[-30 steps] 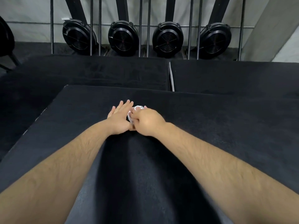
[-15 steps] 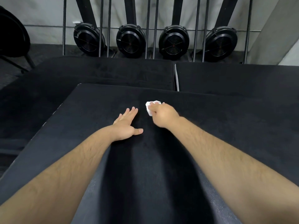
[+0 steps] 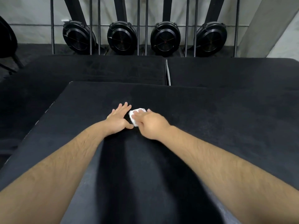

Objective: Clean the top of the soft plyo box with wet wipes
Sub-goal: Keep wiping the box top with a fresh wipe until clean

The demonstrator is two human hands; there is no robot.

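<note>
**A:** Where is the wet wipe (image 3: 134,116)?

**B:** On the top of the soft plyo box (image 3: 210,130), about midway across and toward the far edge. It is a small white crumpled wad against a flat, matte black surface with a fine grain.

**A:** And the grip on it?

**B:** The right hand (image 3: 151,124) lies over the wipe. Its fingers (image 3: 143,111) are bent down across it and pin it to the box, and the wad bulges out on the thumb side. The left hand (image 3: 117,118) grips nothing. It rests palm down just beside the wipe, with the fingers straight and close together. Its thumb is spread toward the wipe's near edge, touching it or nearly so.

**A:** What's around?

**B:** Past the box's far edge are two more black padded blocks, a left block (image 3: 97,70) and a right block (image 3: 226,71), side by side with a pale seam (image 3: 168,75) between them. Behind these, four round black fan housings (image 3: 122,38) stand in a row against a grey wall (image 3: 32,12). Thin upright metal bars (image 3: 52,29) cross in front of the housings. A dark shape (image 3: 7,38) sits at the left edge, and I cannot tell what it is.
</note>
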